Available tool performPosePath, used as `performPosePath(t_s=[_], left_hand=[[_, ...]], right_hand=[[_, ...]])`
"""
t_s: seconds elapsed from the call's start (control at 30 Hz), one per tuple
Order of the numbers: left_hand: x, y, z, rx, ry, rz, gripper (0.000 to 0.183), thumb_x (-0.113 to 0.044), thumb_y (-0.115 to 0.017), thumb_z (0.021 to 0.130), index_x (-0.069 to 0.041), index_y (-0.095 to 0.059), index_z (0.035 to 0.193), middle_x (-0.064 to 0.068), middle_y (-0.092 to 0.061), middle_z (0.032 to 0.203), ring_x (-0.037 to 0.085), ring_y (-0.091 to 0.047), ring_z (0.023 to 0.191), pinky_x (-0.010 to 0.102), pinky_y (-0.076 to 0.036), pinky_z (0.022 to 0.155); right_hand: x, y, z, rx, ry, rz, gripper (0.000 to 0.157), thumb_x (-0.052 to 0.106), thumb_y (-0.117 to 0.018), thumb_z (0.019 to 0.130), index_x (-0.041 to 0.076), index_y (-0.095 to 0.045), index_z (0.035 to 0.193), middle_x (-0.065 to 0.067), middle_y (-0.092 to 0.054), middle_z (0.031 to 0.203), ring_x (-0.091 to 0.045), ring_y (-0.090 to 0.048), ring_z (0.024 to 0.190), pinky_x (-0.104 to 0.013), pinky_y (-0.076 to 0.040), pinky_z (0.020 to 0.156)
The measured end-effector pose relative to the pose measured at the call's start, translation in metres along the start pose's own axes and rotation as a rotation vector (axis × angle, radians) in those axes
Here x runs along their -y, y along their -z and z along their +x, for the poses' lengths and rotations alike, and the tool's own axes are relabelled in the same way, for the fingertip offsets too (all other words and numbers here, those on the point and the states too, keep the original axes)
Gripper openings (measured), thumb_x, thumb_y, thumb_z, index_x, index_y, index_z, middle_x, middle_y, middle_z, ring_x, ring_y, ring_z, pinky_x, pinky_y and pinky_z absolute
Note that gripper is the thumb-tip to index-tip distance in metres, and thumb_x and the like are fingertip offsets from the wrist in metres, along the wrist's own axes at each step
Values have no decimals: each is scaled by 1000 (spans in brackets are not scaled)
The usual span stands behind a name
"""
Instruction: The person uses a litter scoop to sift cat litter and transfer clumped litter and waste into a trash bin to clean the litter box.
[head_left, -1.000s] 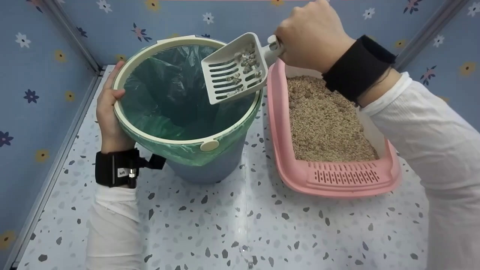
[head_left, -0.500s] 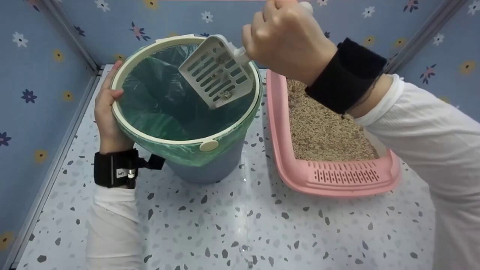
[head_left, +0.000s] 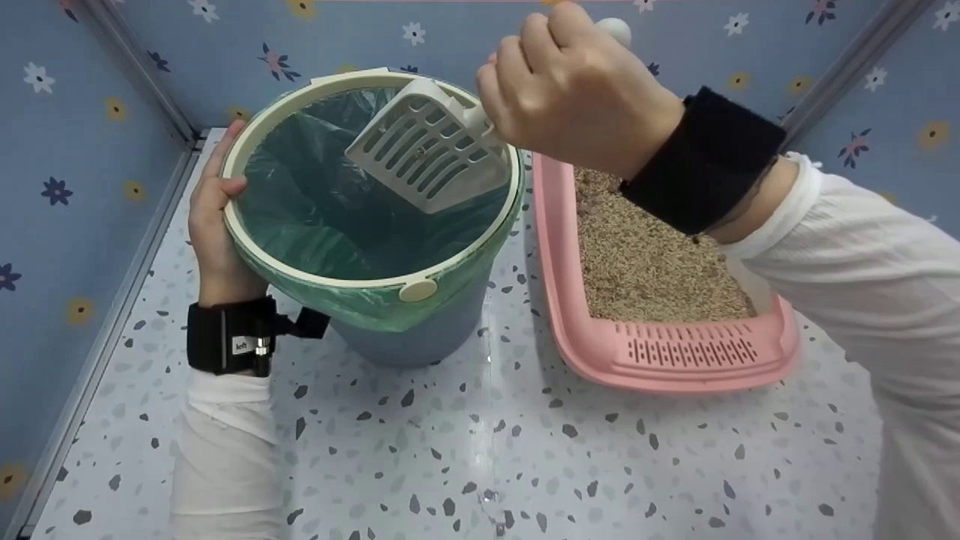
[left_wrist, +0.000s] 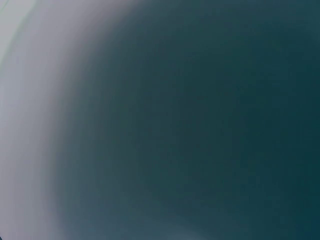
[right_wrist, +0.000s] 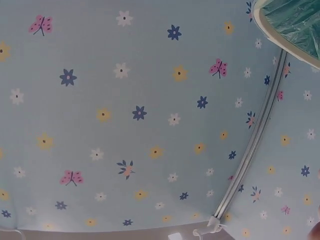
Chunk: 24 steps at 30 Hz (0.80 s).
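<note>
My right hand [head_left: 577, 94] grips the handle of a pale slotted litter scoop [head_left: 409, 169]. The scoop's head hangs tilted over the mouth of a trash bin [head_left: 322, 283], with a small clump [head_left: 421, 153] on its slots. A green plastic bag [head_left: 315, 187] lines the bin and folds over its cream rim. At the bin's left side my left hand [head_left: 217, 225] holds the rim, thumb at the edge and fingers along the outside. The left wrist view is a dark blur. In the right wrist view the bin's rim [right_wrist: 272, 35] shows at the top right, without the scoop.
A pink litter box [head_left: 705, 375] with brown litter [head_left: 660, 262] stands right of the bin, partly under my right forearm. Flower-patterned walls [head_left: 450, 37] enclose the back and sides. The surface [head_left: 375, 450] below is white with grey specks.
The right hand moved left over the bin and turned, tipping the scoop. Most clumps left the scoop between the first frame and now. The left hand stays on the bin.
</note>
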<state>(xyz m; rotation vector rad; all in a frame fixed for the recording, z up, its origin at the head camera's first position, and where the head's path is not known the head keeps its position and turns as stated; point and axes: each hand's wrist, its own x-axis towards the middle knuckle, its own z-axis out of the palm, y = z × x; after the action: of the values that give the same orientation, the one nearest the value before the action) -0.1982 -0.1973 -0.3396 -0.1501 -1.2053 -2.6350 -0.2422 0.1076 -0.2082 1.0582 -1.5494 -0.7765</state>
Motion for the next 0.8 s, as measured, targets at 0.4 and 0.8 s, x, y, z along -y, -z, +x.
performPosePath(t_s=[0.4,0.8], left_hand=[[1,-1,2,-10,8,2,59,1,-20,89,-11,-42,142,3,-37,148,19,-35,135,38,-25,112],[1,0,1,-3,12,-42,58,2,-20,90,-12,-41,143,2,-36,148,18,-35,136,39,-23,113]], right_hand=[[-5,2,-17,20,-225,169,28,-9,-30,76,9,-30,54,-5,-26,47,-20,-27,45,-33,-25,46],[-30,8,-65,29,-543,374,19,-3,-36,63,8,-32,49,-5,-26,43,-20,-18,45,-32,-9,47]])
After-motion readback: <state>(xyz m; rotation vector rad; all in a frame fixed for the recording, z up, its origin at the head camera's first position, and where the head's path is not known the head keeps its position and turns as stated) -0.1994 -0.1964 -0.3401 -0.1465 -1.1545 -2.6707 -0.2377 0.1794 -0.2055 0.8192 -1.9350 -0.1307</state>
